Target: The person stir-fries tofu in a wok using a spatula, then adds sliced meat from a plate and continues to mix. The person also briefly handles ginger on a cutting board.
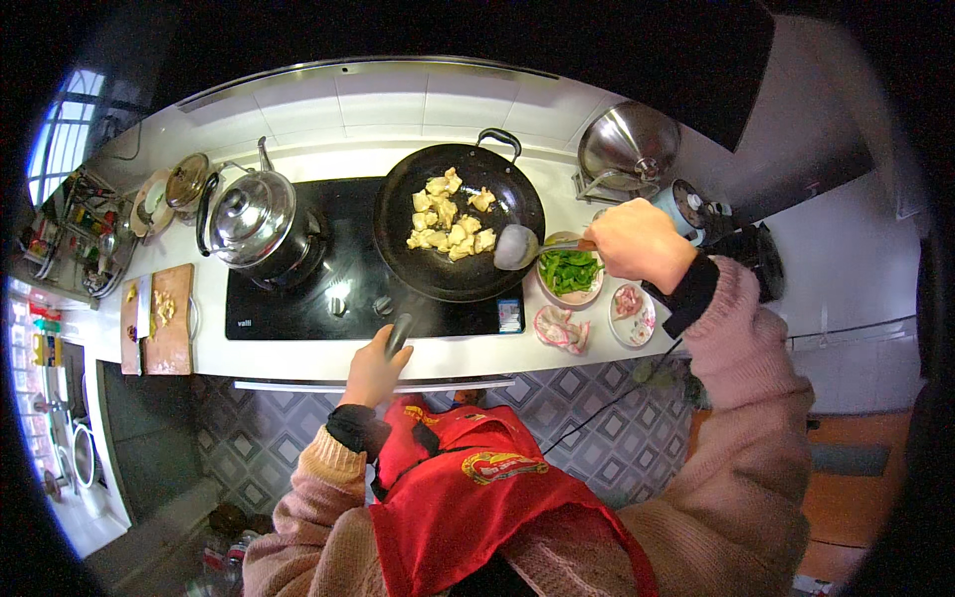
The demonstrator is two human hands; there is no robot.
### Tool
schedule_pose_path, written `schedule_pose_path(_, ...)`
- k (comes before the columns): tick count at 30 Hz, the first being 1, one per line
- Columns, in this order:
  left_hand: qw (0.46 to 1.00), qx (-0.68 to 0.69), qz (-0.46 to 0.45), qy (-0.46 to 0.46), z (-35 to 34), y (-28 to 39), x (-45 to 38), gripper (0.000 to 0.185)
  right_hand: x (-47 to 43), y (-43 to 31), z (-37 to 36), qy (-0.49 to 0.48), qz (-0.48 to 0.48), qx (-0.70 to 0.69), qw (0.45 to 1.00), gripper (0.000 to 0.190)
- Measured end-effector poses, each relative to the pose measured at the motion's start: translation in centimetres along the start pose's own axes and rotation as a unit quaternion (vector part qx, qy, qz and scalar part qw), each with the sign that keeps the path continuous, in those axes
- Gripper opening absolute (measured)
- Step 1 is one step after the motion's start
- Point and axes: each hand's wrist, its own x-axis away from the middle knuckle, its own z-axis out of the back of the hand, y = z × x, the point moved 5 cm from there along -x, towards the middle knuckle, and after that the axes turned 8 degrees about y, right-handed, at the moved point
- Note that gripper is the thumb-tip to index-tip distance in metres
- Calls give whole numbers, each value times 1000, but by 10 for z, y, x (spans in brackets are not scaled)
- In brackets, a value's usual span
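Note:
A black wok stands on the right side of the glass cooktop. Yellow pieces of what looks like scrambled egg lie in it. My left hand grips the wok's handle, which points toward me. In my right hand is a metal spatula; its rounded head is over the wok's right side, beside the egg. Just under the spatula's shaft sits a bowl of cut green vegetables. A small floral dish with raw meat is below my right hand.
A steel kettle occupies the left burner. At far left, a cleaver lies on a wooden cutting board with chopped bits. A crumpled cloth lies near the counter edge. A large steel lid leans in a rack behind.

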Motion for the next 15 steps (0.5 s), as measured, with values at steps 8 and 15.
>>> schedule_pose_path(8,1000,2,21,-6,2,2,2,54,-27,-15,-5,131,-18,-42,990,25)
schedule_pose_path(15,1000,-15,10,3,1,2,2,54,-38,24,-37,84,-41,57,994,32)
